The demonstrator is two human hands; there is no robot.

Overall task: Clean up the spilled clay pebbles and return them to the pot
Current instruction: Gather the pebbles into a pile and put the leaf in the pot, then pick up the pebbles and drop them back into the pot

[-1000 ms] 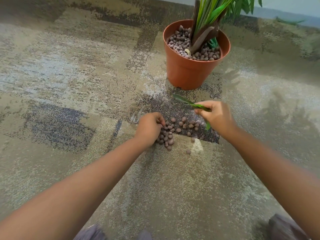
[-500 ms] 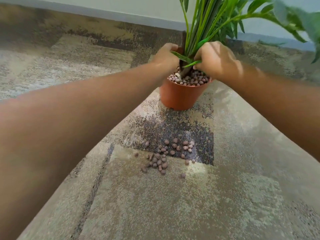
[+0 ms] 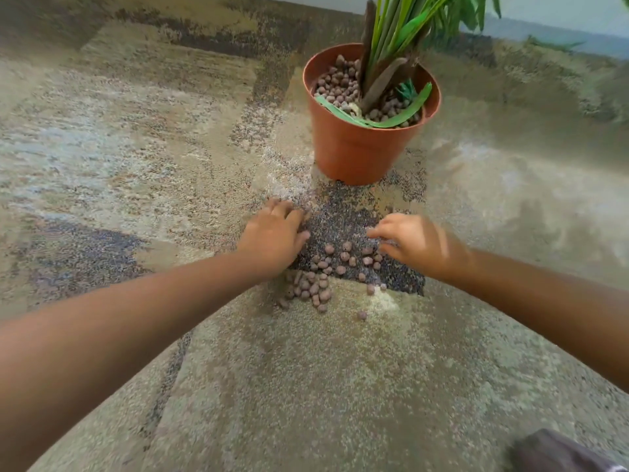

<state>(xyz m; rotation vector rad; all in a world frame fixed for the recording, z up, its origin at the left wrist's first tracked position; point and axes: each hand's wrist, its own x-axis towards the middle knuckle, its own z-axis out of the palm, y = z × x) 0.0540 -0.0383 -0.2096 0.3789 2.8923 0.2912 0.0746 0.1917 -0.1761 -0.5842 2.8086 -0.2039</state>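
Flanking the spilled clay pebbles (image 3: 332, 272) on the carpet at frame center, left hand (image 3: 274, 238) and right hand (image 3: 417, 241) look loose and empty, pot (image 3: 366, 137) straight above.

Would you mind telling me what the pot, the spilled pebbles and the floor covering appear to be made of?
Pot: likely moulded plastic in terracotta orange; smooth, even wall with a thin rim and faint sheen, though fired clay cannot be excluded.
Spilled pebbles: expanded clay by the look; matte, brownish, rounded and irregular.
Carpet: short-pile textile, speckled beige and dark patches with a grainy, fibrous surface.
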